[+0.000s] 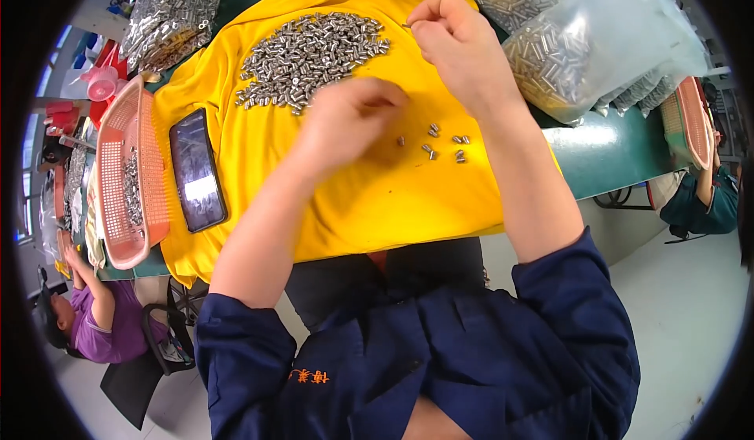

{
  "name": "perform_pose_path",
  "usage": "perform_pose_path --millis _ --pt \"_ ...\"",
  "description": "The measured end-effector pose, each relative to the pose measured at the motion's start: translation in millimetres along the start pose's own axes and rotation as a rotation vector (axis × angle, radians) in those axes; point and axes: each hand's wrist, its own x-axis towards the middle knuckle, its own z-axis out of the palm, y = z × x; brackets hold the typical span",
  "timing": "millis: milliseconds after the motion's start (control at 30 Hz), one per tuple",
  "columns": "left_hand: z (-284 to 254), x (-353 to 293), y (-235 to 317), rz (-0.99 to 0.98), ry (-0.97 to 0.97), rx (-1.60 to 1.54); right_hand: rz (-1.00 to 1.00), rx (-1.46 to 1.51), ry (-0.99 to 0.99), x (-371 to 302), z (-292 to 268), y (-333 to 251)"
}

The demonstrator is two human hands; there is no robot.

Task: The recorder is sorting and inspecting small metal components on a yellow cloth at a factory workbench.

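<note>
My right hand is raised over the far right part of the yellow cloth. Its thumb and fingers are pinched together, with a tiny dark tip showing at them, too small to name. Slightly blurred, my left hand hovers at the near edge of a pile of small silvery metal cylinders. Its fingers are curled in; whatever they hold is hidden. Between my forearms several loose metal cylinders lie on the cloth, along with one reddish-looking piece.
A black phone and a pink plastic basket stand left of the pile. Clear bags of metal parts crowd the green table at the right; another bag lies far left. Other people sit at both sides.
</note>
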Motion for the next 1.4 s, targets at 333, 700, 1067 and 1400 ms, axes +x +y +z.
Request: perform_pose_path --millis 333,700,1067,1400 --pt "-46.1 5.7 3.3 0.262 0.047 0.669 -0.080 -0.035 0.020 -6.3 3.8 -4.9" --pt "-55.1 10.4 -2.6 0.272 -0.148 0.939 -0.118 -0.078 0.012 -4.9 6.1 -4.1" --pt "-35.8 11.1 8.8 -0.243 0.053 -0.261 0.010 0.083 -0.351 -10.2 6.3 -2.8" --pt "-33.5 4.5 -2.5 -0.187 0.031 -0.694 -0.042 -0.052 -0.326 -12.6 17.1 -3.6"
